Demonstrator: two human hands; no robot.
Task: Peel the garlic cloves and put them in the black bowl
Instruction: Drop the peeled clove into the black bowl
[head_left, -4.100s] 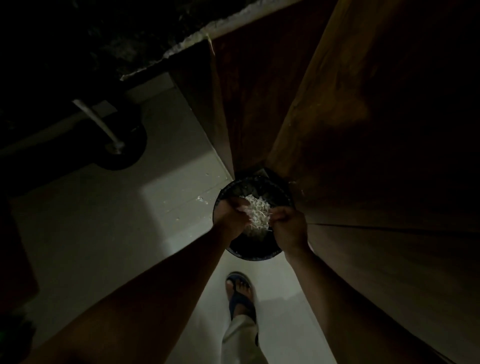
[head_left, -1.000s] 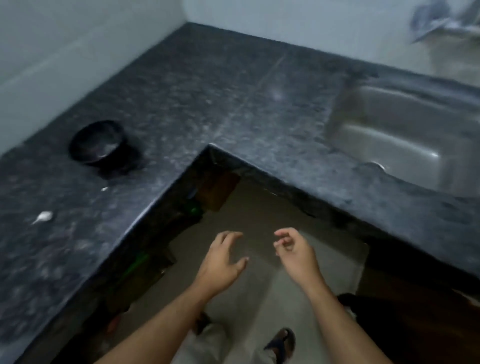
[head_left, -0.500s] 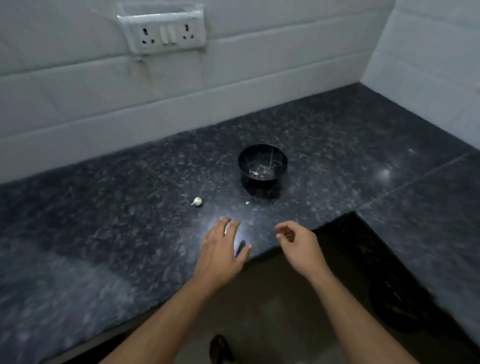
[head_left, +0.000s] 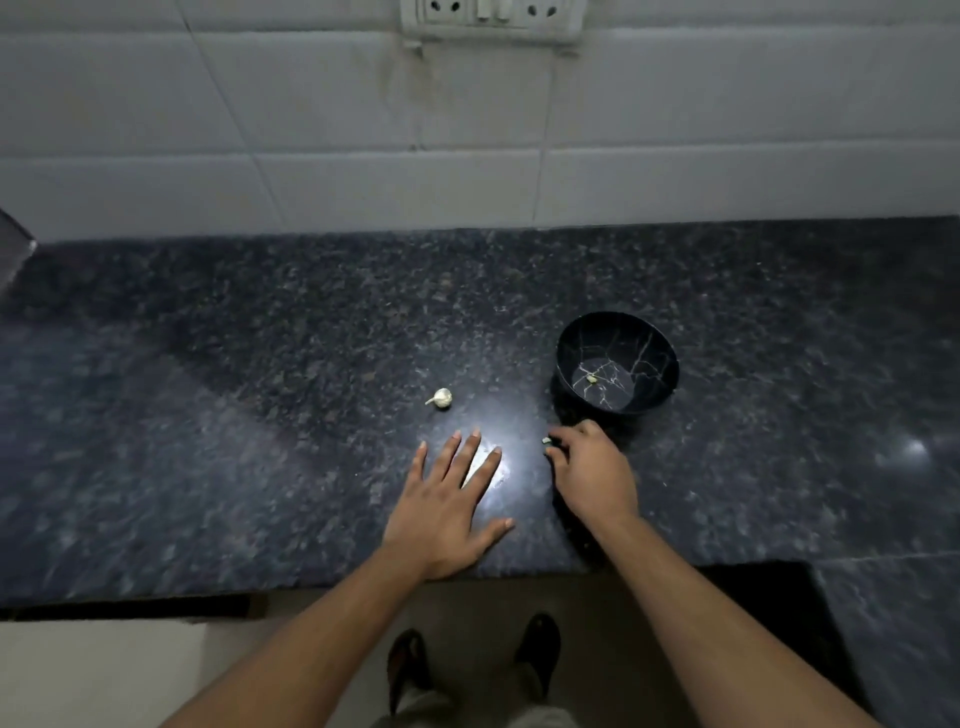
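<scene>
The garlic (head_left: 441, 398) is a small pale piece with a short stem that points to 9 o'clock, and it lies alone on the dark speckled counter (head_left: 234, 415). The black bowl (head_left: 617, 364) stands at 3 o'clock from it, well apart, tilted a little so the inside shows; it has thin white veins like marble, and one tiny pale bit lies on its bottom. The left hand (head_left: 449, 512) rests flat on the counter at 6 o'clock from the garlic, its fingers straight and spread, and it holds nothing. The right hand (head_left: 592, 470) is just at 6 o'clock from the bowl, its fingers curled, and they pinch a very small pale scrap (head_left: 546, 441) at the tips; I cannot tell what the scrap is. The front edge of the counter runs just under the left wrist. Bare counter stretches toward 9 o'clock and up to the white tiled wall (head_left: 311, 130) at 12 o'clock.
</scene>
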